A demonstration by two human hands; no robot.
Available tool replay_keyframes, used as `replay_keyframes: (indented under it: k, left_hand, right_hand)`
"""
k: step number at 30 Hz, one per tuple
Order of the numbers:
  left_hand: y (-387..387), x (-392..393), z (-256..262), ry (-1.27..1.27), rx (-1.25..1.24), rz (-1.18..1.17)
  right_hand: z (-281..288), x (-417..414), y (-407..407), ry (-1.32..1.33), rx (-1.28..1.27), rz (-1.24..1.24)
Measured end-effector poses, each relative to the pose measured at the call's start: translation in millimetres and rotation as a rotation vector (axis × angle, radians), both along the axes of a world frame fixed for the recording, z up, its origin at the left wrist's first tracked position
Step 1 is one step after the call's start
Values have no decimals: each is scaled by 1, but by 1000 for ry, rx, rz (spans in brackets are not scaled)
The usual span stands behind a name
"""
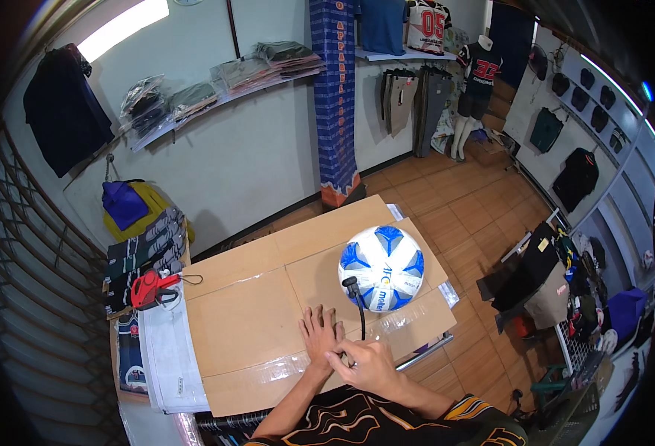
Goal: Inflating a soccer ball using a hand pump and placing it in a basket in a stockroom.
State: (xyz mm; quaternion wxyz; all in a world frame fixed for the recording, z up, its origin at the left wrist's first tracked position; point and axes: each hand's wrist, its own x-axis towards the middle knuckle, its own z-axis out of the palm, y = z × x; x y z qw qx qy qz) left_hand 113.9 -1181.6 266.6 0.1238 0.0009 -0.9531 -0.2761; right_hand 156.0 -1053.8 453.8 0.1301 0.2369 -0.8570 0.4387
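Note:
A flattened cardboard sheet (243, 318) covers the table in front of me. My left hand (320, 337) lies on it, fingers spread, holding nothing. Over its wrist is my right hand (369, 365), fingers curled, thumb and forefinger near the left wrist; whether something small is between them I cannot tell. Beyond my hands, a white and blue Molten football (383, 267) rests at the cardboard's right part. A black cable-like stalk with a rounded head (350, 282) rises in front of the ball, apart from my fingers.
A red tape dispenser or similar tool (152, 290) sits at the left, near folded dark garments (132, 251). White plastic sheeting (165, 351) shows under the cardboard. A blue pillar (335, 111) stands behind the table. Clothes are heaped on a rack (544, 295) at the right.

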Motion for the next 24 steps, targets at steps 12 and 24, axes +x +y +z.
replay_keyframes:
  k: [12,24]
  left_hand:
    - [-1,4,11,-35,17,11]
    - [-1,2,11,12,16,-18]
  right_hand:
    - [73,24,24,-88,-90,95]
    - [-15,4,2,-102,-94,-47]
